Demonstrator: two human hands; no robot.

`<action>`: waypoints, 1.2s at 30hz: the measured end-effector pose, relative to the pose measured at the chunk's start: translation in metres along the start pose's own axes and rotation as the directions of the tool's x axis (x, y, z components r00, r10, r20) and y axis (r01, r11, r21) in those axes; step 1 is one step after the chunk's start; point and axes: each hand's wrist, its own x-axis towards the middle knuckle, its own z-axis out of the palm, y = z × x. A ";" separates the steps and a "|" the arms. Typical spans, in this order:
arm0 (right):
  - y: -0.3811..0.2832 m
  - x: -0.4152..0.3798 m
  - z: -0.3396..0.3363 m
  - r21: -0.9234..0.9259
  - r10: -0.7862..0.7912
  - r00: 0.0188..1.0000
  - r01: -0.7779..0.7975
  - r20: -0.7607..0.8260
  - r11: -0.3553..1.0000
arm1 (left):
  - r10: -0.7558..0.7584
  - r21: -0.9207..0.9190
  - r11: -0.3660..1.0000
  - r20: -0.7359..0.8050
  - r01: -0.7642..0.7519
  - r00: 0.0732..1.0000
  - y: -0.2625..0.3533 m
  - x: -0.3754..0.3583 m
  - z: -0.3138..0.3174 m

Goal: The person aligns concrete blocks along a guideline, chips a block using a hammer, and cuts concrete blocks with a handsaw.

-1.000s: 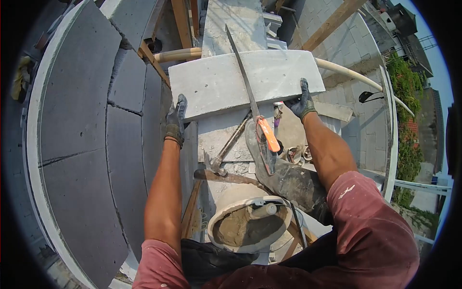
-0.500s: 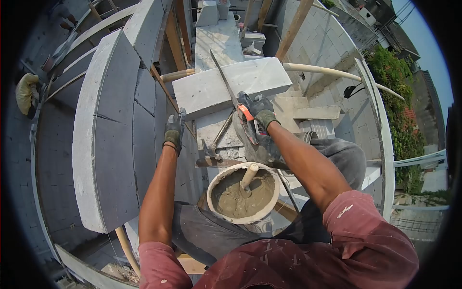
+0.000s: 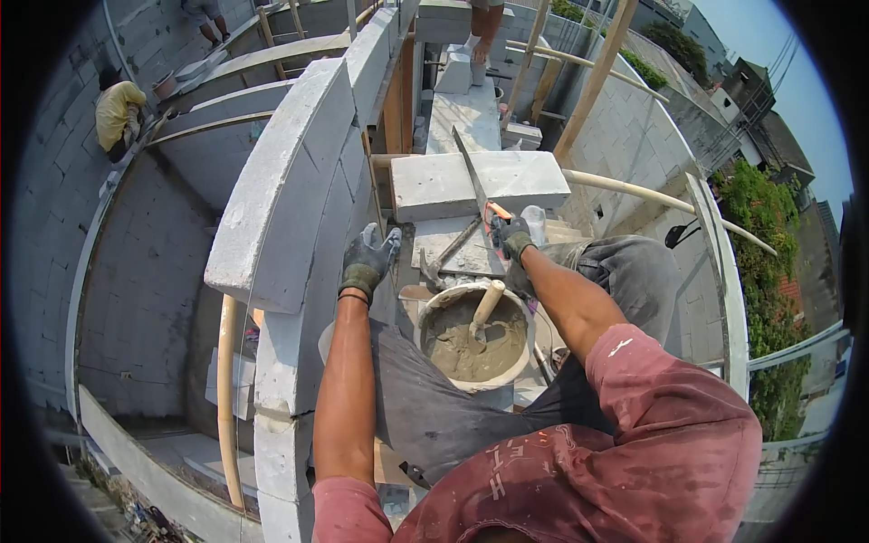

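Note:
My right hand (image 3: 513,237), in a dark work glove, grips the orange handle of a hand saw (image 3: 469,169). The saw's blade lies across a pale lightweight concrete block (image 3: 534,177). My left hand (image 3: 369,257), also gloved, is held palm up with fingers apart, left of and below the block, touching nothing I can make out. Below the block a hammer (image 3: 435,270) rests on a dusty board. Between my knees stands a bucket (image 3: 482,385) of grey mortar, with a trowel (image 3: 489,303) stuck in it, its light handle upward.
A wall of large concrete blocks (image 3: 281,181) rises along my left. Bamboo poles (image 3: 625,188) and a timber post (image 3: 595,81) cross the work area. One person in yellow (image 3: 122,113) crouches far left; another person's legs (image 3: 486,36) show beyond the block.
The view has turned left and tilted up, so most things sit further right. My left hand has left the block's near end and opened. The saw stays in my right hand.

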 end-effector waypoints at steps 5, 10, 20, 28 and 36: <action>-0.034 -0.026 0.005 -0.100 -0.009 0.994 -0.003 -0.113 0.995 | 0.029 -0.304 0.953 0.102 0.004 0.994 -0.024 0.017 0.017; -0.034 -0.020 0.015 -0.035 0.097 0.992 -0.099 -0.076 0.994 | 0.068 -0.076 0.996 0.164 -0.057 0.984 -0.014 0.049 0.023; 0.003 -0.014 0.018 0.352 0.188 0.977 -0.142 -0.100 0.925 | 0.034 0.592 0.721 0.489 -0.360 0.872 0.026 0.204 0.111; 0.027 -0.010 0.034 -0.042 0.024 0.977 -0.033 -0.210 0.999 | 0.036 0.592 0.755 0.388 -0.280 0.921 -0.011 0.236 0.194; -0.011 -0.010 0.020 -0.356 -0.163 0.946 0.056 -0.280 0.933 | 0.004 0.658 0.706 0.367 -0.262 0.930 0.005 0.249 0.197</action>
